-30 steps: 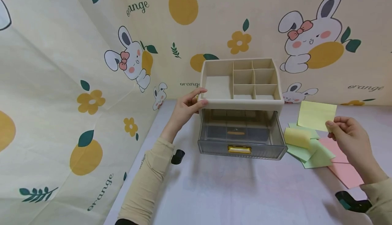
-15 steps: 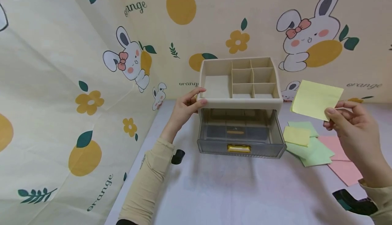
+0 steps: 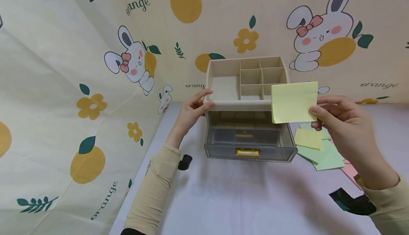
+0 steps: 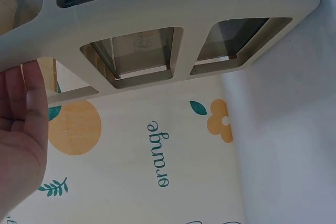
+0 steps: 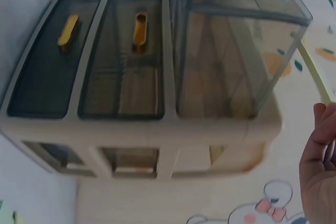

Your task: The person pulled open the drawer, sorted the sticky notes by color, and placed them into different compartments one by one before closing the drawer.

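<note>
A cream desk organizer (image 3: 236, 105) stands against the back wall, with an open compartmented top. Its smoky clear top drawer (image 3: 220, 150), with a gold handle, is pulled out. My left hand (image 3: 188, 116) grips the organizer's upper left corner, thumb on the front edge and a finger at the rim. Between thumb and fingers, my right hand (image 3: 348, 132) pinches a yellow pad of sticky notes (image 3: 294, 103). The pad is held up and overlaps the organizer's right front corner in the head view. In the right wrist view the pad (image 5: 315, 72) shows as a thin strip.
Right of the organizer lie a smaller yellow pad (image 3: 308, 138), green sticky notes (image 3: 330, 157) and pink sticky notes (image 3: 350, 173), partly behind my right hand. Two lower drawers (image 5: 123, 77) with gold handles are shut. A printed cloth (image 3: 127, 0) hangs behind and at the left.
My right hand has lifted the yellow pad from over the note pile and carried it left to the organizer's right front. My left hand keeps its grip on the corner.
</note>
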A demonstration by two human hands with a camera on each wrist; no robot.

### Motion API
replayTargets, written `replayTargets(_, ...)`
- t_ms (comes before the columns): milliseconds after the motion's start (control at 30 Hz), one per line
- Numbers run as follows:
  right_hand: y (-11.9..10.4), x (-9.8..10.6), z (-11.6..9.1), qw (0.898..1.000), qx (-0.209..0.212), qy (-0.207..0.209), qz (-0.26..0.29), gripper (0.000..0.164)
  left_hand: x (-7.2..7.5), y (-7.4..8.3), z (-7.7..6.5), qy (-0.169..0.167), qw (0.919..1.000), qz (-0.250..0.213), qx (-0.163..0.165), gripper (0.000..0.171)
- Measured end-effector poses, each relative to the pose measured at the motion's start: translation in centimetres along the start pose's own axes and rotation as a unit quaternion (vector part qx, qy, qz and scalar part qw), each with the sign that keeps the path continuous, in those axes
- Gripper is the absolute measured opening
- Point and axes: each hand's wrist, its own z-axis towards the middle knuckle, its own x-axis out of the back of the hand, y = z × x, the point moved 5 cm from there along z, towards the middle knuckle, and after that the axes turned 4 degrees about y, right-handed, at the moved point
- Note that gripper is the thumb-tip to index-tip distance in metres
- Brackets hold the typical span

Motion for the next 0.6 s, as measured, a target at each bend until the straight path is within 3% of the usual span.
replayTargets(200, 0.2, -1.8, 0.7, 0.991, -0.014, 0.003, -0.133, 0.023, 0.0, 0.1, 0.0, 0.003, 1.0000, 0.002, 0.001, 0.039)
replayTargets(400, 0.9, -3.6, 1.2, 0.978, -0.009, -0.019, -0.206, 0.019, 0.0, 0.0, 0.1, 0.006, 0.9999, 0.006, 0.008, 0.036)
replayTargets(533, 1.2, -4.5, 1.3, 0.953, 0.000, -0.031, -0.303, 0.019, 0.0, 0.0, 0.1, 0.005, 0.9999, 0.006, 0.008, 0.036)
replayTargets(600, 1.4, -5.0, 1.3, 0.945, -0.005, -0.041, -0.324, 0.019, 0.1, -0.1, 0.1, 0.005, 0.9999, 0.006, 0.007, 0.036)
